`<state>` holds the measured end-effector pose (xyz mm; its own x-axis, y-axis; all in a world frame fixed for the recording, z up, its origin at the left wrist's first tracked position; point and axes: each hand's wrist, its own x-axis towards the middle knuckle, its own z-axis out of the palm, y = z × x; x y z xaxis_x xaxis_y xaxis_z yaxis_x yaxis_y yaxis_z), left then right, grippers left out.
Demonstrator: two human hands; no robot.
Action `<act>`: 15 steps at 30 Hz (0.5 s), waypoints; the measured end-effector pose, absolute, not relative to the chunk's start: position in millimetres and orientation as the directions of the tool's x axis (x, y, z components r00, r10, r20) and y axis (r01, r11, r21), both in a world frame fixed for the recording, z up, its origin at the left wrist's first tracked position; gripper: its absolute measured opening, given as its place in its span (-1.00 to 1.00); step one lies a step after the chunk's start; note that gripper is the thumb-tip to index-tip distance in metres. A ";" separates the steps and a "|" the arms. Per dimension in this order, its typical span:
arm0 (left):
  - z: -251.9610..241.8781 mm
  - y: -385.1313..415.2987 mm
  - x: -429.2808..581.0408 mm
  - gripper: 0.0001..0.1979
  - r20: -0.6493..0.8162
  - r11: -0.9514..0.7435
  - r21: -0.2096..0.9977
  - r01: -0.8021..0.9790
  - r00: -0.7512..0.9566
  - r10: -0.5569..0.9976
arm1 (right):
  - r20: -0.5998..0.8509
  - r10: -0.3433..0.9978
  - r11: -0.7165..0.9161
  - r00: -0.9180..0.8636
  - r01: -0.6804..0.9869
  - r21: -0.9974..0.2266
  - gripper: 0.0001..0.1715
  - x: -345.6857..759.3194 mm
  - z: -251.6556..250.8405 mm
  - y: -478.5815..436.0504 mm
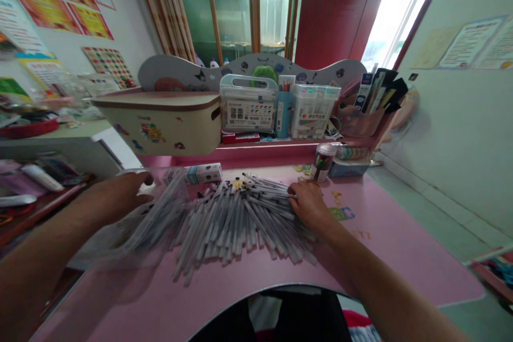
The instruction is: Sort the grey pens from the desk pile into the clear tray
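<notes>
My left hand (127, 195) is at the far left side of a clear plastic box (160, 214), its thumb and forefinger curled at the box's edge. The box is tilted, blurred, and raised over the desk's left part, with some dark and pale sticks showing through its wall. Beside it, a large fanned-out heap of slim grey-white pens (236, 219) with dark tips lies on the pink desk (385, 256). My right hand (310, 204) rests at the heap's right edge, fingers closed around the end of a pen (294, 196); part of its grip is hidden.
Behind the heap lies a white carton (204, 172). A jar (323, 162) and a blue box (349, 168) stand back right. The shelf holds a cream bin (168, 123), a clear marker case (248, 107), another marker box (315, 112) and a pen holder (360, 117).
</notes>
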<state>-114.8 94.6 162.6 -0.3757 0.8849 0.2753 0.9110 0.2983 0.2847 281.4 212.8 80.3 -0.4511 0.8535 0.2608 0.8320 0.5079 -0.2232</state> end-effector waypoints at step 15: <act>162.0 107.0 70.1 -0.90 0.329 -0.227 0.862 0.452 -0.161 0.930 | 0.252 0.820 0.565 -0.514 0.800 -0.203 -0.87 281.4 85.3 209.9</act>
